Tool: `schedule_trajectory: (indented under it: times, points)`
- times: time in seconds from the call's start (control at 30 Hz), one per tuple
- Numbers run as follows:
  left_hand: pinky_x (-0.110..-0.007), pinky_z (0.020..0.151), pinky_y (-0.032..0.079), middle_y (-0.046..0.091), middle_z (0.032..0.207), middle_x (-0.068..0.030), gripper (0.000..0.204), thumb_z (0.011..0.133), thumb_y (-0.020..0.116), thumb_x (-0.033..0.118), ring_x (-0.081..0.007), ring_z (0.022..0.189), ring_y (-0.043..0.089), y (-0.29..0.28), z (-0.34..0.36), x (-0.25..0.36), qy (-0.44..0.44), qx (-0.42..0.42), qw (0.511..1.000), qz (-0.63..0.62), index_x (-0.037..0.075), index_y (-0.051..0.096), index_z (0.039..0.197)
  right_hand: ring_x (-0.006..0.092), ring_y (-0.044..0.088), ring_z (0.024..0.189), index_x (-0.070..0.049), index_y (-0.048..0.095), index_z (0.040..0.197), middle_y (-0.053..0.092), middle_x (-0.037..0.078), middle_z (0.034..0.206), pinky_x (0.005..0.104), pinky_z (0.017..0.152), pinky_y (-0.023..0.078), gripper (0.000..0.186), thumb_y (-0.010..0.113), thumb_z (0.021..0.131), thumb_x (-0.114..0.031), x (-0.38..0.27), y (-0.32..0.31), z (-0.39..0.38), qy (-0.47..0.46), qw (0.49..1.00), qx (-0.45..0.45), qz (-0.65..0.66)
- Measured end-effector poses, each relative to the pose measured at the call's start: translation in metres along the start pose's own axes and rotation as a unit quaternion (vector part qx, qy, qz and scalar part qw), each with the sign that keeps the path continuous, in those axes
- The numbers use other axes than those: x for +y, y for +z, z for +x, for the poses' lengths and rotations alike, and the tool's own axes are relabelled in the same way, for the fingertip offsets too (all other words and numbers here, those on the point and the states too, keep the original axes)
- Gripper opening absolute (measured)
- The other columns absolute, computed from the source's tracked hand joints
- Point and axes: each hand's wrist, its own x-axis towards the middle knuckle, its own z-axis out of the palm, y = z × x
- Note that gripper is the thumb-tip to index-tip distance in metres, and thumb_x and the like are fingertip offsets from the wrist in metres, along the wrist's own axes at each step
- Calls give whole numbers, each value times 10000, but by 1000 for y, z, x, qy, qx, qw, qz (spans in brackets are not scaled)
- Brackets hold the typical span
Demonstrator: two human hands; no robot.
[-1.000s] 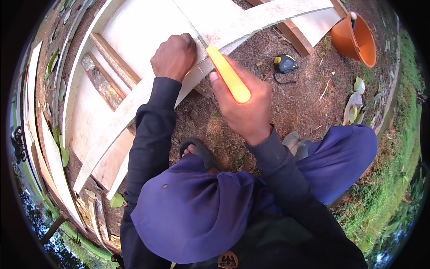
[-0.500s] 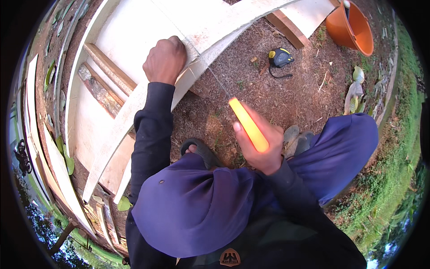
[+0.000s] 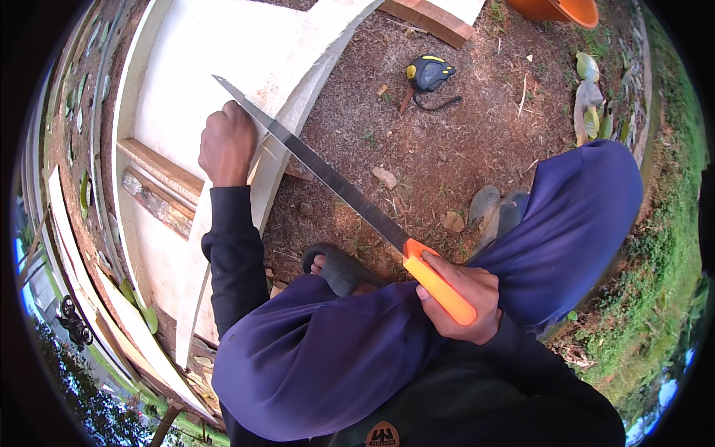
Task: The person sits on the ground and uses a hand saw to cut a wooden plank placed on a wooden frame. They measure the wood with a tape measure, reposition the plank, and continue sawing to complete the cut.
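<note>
A hand saw with an orange handle is gripped in my right hand, low in front of my body. Its long dark blade slants up and left, crossing the edge of a pale curved wooden board near the tip. Beside the blade's far end, my left hand is closed over that board, its fingers wrapped down out of sight. Whether the teeth sit in a cut cannot be made out.
Brown wooden pieces lie across the white sheet. On the dirt rests a black and yellow tape measure; an orange bucket stands far right. My sandalled foot is beneath the blade. Long planks lie left.
My right hand has drawn the saw back toward me, and its blade now shows broadside. The view has shifted; my left hand stays on the board.
</note>
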Motion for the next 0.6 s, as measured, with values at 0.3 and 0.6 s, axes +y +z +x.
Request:
schedule_trajectory:
  times: [0.3,0.6]
  points:
    - [-553,894,517,715,1084,-297,481,1037,462,394,-504,1069,666,15,8,-25,53,-32,998,23,-28,692,1044,322,775,809,59,669,1271,762,216,1072,363,707,620,442,761,850,-39,12,60,70,-42,997,34,46]
    - [-573,866,530,717,992,-297,404,1020,484,331,-508,989,674,11,-2,-6,69,30,997,-19,-8,695,962,348,760,811,49,670,1267,749,231,1014,369,693,594,407,745,882,-58,-4,69,123,-40,995,30,82]
